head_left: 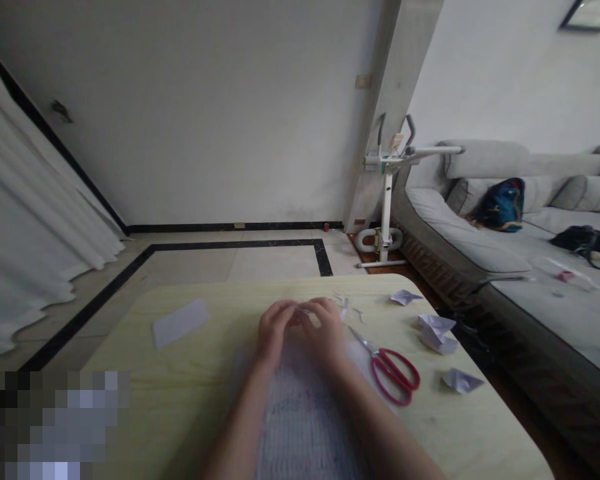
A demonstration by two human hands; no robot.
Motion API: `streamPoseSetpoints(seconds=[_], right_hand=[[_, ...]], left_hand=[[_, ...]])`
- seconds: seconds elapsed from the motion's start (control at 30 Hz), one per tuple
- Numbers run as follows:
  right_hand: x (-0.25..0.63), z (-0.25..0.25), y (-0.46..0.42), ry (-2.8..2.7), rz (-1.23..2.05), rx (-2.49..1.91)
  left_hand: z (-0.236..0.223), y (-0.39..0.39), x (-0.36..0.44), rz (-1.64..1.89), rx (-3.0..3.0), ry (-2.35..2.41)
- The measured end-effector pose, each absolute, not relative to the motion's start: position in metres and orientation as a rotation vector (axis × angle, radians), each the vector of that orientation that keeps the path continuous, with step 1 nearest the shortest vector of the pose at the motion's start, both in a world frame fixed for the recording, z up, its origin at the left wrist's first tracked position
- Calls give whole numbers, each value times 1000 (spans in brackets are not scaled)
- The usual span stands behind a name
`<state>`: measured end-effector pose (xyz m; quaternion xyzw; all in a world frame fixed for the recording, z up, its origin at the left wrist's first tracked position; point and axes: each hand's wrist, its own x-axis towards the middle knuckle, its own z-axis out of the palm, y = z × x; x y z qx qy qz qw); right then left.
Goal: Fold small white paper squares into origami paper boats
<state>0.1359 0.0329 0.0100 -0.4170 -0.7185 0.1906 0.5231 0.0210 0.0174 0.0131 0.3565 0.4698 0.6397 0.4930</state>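
Note:
My left hand (276, 327) and my right hand (329, 331) meet fingertip to fingertip above the wooden table. Fingers of both are curled and closed in a pinch; whatever lies between them is mostly hidden. Under my wrists spreads a sheet of paper with lines and dense marks (305, 427). To the right of my right hand lie scissors with red handles (393, 373), blades pointing up and left. Thin paper scraps (345, 308) are scattered just beyond that hand.
Folded paper pieces stand along the table's right side: one at the back (405, 297), one in the middle (437, 333), one nearer (461, 381). A white paper rectangle (180, 323) lies at left. Past the table are an exercise machine (387, 200) and a grey sofa (480, 253).

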Motion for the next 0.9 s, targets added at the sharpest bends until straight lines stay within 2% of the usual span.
streamPoseSetpoints(seconds=[0.4,0.9], right_hand=[[137,19,29,-1660,663,-918],[136,9,35,-1654,537,-919]], left_hand=[[14,20,18,1577,822,1198],[8,21,17,1617,1189,1489]])
